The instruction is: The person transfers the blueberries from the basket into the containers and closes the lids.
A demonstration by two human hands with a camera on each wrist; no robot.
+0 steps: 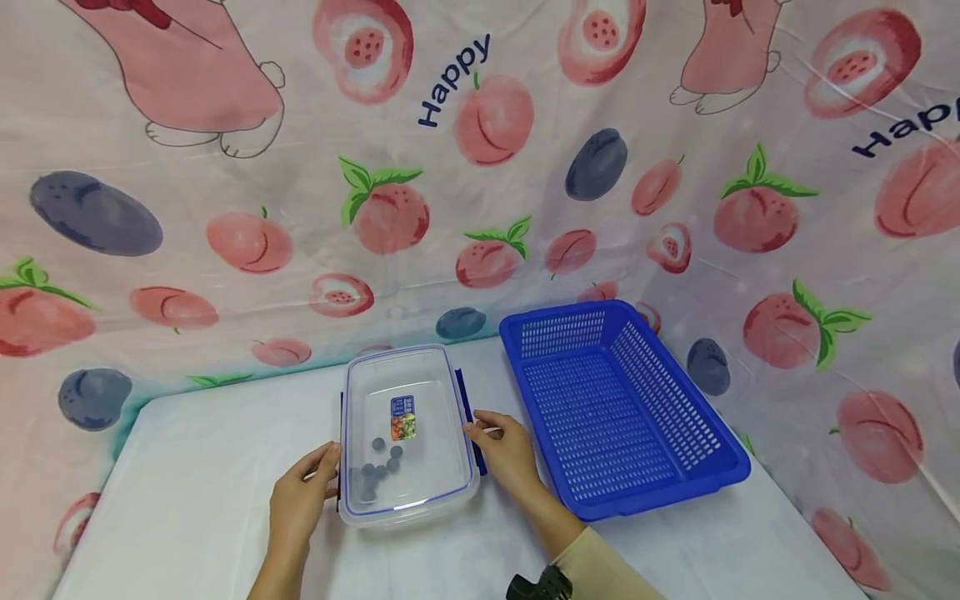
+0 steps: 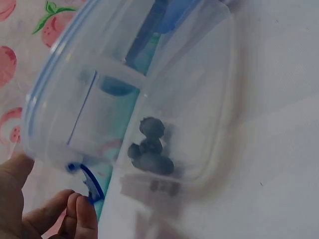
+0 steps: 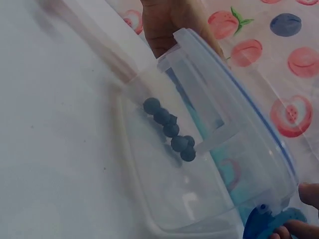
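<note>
A clear plastic food container (image 1: 442, 400) with a blue-edged lid stands on the white table. Several blueberries (image 1: 394, 452) lie on its bottom, clustered toward the near left. My left hand (image 1: 300, 496) is at the container's left side. In the left wrist view its thumb rests at the lid's edge, and its curled fingers meet the tip of a blue latch (image 2: 92, 184) that stands out from the wall. On the opposite side my right hand (image 1: 512, 450) has its thumb at the lid's rim and its fingers curled at the other blue latch (image 3: 259, 221).
A blue perforated plastic basket (image 1: 645, 504) stands to the right of the container, close by my right hand. Behind the white table (image 1: 202, 467) hangs a fruit-printed cloth (image 1: 300, 192), which also runs along the right side.
</note>
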